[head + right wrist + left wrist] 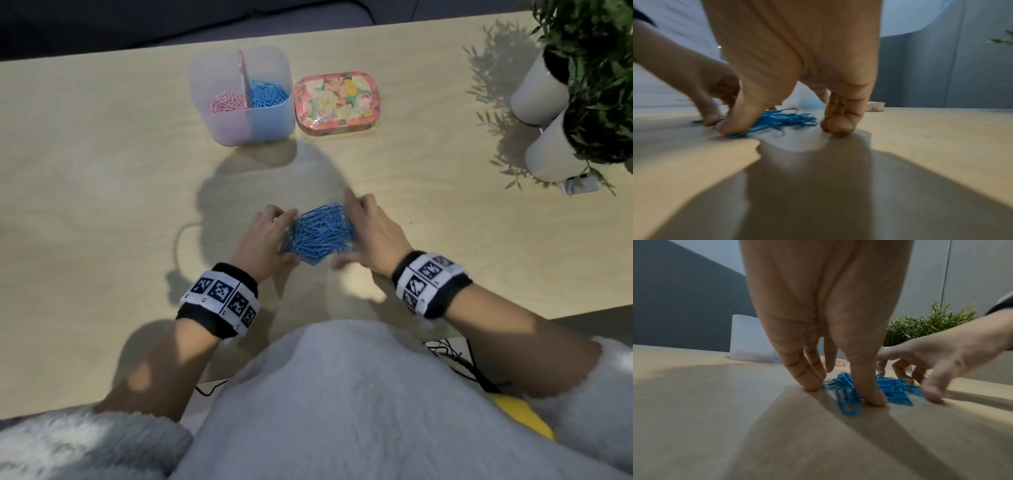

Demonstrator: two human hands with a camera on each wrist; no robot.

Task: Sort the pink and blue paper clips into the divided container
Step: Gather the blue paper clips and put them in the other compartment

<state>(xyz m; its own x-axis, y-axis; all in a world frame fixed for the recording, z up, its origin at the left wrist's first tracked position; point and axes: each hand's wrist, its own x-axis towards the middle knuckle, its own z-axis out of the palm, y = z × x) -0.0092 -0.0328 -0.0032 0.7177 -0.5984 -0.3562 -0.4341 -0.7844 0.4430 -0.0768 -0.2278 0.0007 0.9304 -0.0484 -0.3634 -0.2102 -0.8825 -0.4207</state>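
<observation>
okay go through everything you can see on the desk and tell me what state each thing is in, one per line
Blue paper clip pile: loose on the desk, hemmed in between both hands.
Left hand: fingertips on the desk, touching the pile's left edge.
Right hand: fingertips down on the pile's right edge.
Divided container: upright, open, pink clips left, blue right.
Floral tin: lid on.
Potted plants: upright.

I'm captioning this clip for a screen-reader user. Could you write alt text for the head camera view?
Two hands, left hand and right hand, gather a pile of blue paper clips on a wooden table. Beyond stands a divided container with pink clips left, blue right, beside a floral tin.
</observation>
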